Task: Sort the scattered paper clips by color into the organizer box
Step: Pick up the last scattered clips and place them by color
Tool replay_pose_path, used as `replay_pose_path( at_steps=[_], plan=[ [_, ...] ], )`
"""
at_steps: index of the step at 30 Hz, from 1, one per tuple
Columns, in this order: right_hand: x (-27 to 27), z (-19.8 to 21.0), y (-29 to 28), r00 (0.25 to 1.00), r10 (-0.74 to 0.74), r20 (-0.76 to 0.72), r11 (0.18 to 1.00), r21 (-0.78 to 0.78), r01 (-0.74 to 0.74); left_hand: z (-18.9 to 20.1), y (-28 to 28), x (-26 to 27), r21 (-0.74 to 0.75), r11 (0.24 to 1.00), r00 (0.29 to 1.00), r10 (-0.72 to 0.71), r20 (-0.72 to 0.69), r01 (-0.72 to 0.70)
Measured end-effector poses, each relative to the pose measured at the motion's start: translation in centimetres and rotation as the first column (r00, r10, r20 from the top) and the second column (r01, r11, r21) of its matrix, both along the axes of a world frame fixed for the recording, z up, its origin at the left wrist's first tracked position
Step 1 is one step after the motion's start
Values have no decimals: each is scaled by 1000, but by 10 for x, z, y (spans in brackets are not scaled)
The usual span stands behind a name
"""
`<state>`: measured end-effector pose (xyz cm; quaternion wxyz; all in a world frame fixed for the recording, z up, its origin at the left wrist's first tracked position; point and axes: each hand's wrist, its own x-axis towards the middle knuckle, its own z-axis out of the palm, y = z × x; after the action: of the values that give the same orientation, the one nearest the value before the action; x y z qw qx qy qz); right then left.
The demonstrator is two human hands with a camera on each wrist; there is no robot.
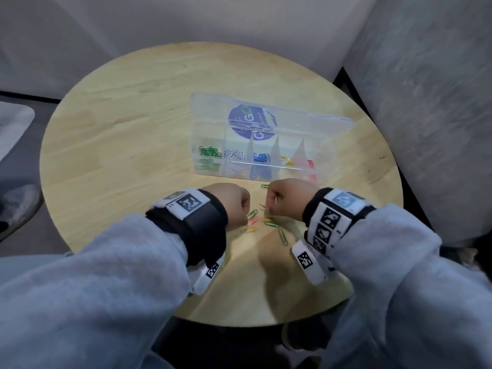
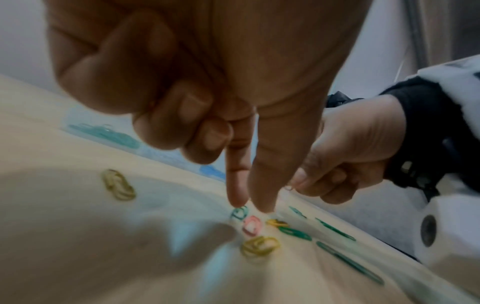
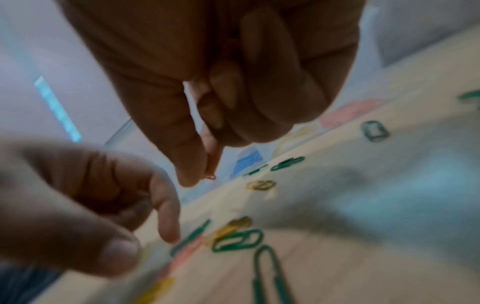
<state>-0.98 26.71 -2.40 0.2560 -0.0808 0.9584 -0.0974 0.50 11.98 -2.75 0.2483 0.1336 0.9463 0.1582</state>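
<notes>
Right grip [image 1: 285, 199] pinches red clip [image 1: 263, 206], tip down | left grip [image 1: 229, 206] forefinger, thumb extended.

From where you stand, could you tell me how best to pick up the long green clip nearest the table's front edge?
The long green clip lies flat, apart from the others. I would probably come straight down with the right hand and pinch across its two long sides, near a rounded end.

Two hands, left hand [image 1: 231, 203] and right hand [image 1: 287, 199], hover over loose clips [image 1: 266, 222] near the clear box [image 1: 262, 166].
</notes>
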Motion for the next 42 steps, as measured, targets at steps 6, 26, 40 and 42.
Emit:
replay_pose_path(
  at_steps=[6, 26, 40, 42],
  plan=[
    [11, 2, 34, 875, -375, 306, 745, -462, 481, -3, 17, 3, -63, 997, 999, -51, -20, 50],
    [11, -3, 38, 698, -439, 565, 393, -578, 715, -8, 15, 4, -141, 972, 982, -187, 11, 187],
    [-27, 48, 57, 593, -678, 434, 50, -778, 626, 0, 0, -6, 40, 999, 995, 8, 100, -12],
    [-42, 44, 63, 578, -719, 387, 86, -775, 626, 4, -4, -11, 131, 988, 992, 68, 105, -81]
  ],
)
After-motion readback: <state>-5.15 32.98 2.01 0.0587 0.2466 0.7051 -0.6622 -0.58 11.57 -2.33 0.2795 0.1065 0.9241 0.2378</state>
